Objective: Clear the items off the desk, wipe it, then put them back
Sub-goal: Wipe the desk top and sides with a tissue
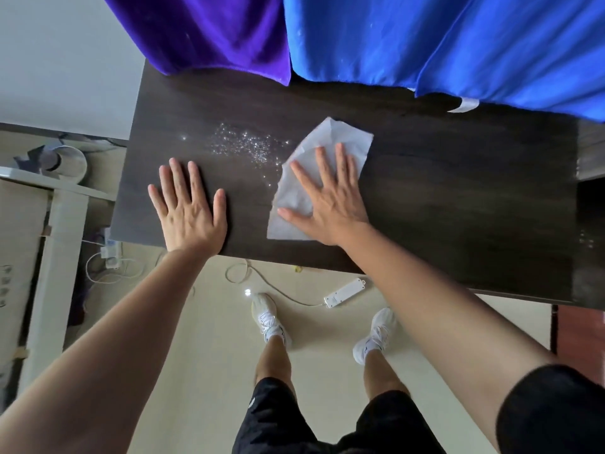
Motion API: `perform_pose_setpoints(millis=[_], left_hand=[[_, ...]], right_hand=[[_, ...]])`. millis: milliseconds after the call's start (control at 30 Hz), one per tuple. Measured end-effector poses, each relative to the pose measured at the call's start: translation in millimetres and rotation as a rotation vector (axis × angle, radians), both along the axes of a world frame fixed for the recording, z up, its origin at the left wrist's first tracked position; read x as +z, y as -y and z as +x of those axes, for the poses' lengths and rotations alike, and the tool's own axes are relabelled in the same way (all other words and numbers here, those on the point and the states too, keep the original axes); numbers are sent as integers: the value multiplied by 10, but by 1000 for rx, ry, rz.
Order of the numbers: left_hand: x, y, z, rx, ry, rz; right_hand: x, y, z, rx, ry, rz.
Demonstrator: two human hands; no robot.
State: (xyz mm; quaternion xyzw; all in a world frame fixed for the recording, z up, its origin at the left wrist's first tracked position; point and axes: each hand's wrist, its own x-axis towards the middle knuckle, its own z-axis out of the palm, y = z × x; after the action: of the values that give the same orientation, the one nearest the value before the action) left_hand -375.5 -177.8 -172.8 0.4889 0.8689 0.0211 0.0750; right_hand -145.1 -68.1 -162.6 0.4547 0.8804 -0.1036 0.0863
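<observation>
A dark wooden desk [458, 198] fills the middle of the head view, its top bare of items. My right hand [330, 194] lies flat with spread fingers on a white wipe [347, 139], pressing it onto the desk near the centre. My left hand [190, 208] rests flat and open on the bare wood near the front left corner, holding nothing. Between the hands, a patch of glistening water droplets [245, 145] sits on the surface, just left of the wipe.
Purple cloth [209, 34] and blue cloth [458, 44] hang over the desk's far edge. On the floor below the front edge lie a white power strip [343, 291] with its cable and a second strip [109, 253]. My feet stand close to the desk.
</observation>
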Motion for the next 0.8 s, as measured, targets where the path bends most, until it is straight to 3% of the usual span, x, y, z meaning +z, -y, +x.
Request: perform_pose_setpoints(millis=[100, 300, 533, 800], left_hand=[[-2, 13, -12, 6, 7, 2], [-20, 0, -29, 7, 1, 17], [2, 17, -22, 10, 0, -2], [-29, 11, -52, 13, -16, 35]], right_hand=[[6, -344, -324, 17, -20, -3], [-27, -697, -215, -205, -31, 23], [-13, 429, -2, 124, -86, -15], [0, -872, -976, 18, -15, -16]])
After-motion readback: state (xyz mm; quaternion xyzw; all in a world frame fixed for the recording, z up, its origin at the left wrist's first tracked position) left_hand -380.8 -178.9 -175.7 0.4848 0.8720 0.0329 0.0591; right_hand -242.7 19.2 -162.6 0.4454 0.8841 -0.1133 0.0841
